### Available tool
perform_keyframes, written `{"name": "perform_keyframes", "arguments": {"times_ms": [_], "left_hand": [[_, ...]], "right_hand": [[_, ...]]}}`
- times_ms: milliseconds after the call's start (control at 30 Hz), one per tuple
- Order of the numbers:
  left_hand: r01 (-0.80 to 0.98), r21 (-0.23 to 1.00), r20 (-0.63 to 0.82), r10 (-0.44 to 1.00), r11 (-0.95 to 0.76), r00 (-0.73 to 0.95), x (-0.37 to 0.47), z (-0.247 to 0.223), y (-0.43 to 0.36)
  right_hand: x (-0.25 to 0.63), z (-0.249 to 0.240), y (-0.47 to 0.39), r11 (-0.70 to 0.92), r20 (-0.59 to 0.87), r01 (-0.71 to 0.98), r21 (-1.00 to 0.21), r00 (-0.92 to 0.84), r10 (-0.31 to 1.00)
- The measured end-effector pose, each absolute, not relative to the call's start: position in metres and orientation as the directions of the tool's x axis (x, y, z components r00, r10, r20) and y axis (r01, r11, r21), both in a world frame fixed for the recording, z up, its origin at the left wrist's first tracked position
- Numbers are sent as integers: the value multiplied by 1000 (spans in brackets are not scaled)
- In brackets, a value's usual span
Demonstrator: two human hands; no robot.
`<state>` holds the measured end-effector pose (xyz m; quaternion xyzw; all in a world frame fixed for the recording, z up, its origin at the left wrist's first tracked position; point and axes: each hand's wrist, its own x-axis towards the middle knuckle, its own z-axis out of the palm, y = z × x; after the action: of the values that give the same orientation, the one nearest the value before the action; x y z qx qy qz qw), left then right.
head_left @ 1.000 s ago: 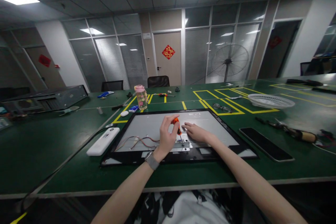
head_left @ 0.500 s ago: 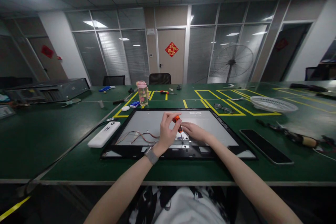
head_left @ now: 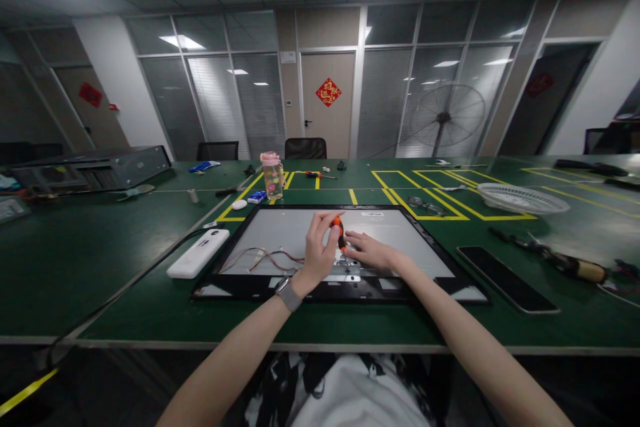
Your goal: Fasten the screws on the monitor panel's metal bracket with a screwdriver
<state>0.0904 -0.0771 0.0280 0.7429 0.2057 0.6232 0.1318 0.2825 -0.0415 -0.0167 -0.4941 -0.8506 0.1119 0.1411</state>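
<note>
Screwdriver (head_left: 343, 239) leaned a bit over the panel (head_left: 415, 250), left hand (head_left: 320, 250) fingers pinched on its handle, right hand (head_left: 373, 250) fingers loosely spread beside it, seemingly empty, so I'd guess mid-screwing, and next up needed a steady tip.

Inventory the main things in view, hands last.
Table: 1, green, foreground
Flat panel: 1, grey, centre
Wires: several, reddish, on panel
Orange screwdriver: 1, orange, over panel
Red screwdriver: 1, red, behind panel
Phone: 1, black, panel's right
Block: 1, white, panel's left
Bottle: 1, pink lid, behind panel
Basket: 1, white, far right
Metal case: 1, grey, far left
Fan: 1, dark, background
Left hand: 1, bare, around orange screwdriver
Right hand: 1, bare, over panel
</note>
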Motion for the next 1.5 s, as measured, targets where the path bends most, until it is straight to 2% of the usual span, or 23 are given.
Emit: {"name": "perform_keyframes", "arguments": {"times_ms": [133,367,533,733,933,1100,1267,1500], "left_hand": [[128,462,866,478,-877,148,90,29,-78],[172,428,887,449,-888,111,91,28,-76],[131,451,873,467,-883,140,92,27,-76],[194,435,884,458,-879,95,92,28,-76],[125,453,871,468,-883,151,91,29,-78],[167,449,872,471,-878,134,90,33,-75],[96,481,836,489,-871,248,86,44,-70],[31,577,691,509,-816,513,87,68,-61]], "right_hand": [[282,-15,-43,442,91,826,-349,-440,893],[280,-13,-42,490,82,800,-346,-494,865],[280,-18,-39,475,106,812,-338,-469,877],[282,-19,-38,498,110,791,-354,-494,863],[281,-17,-39,500,114,796,-340,-493,862],[280,-14,-40,521,122,780,-346,-513,850],[280,-7,-43,511,82,775,-372,-521,849],[284,1,-38,464,-26,788,-404,-517,856]]}}
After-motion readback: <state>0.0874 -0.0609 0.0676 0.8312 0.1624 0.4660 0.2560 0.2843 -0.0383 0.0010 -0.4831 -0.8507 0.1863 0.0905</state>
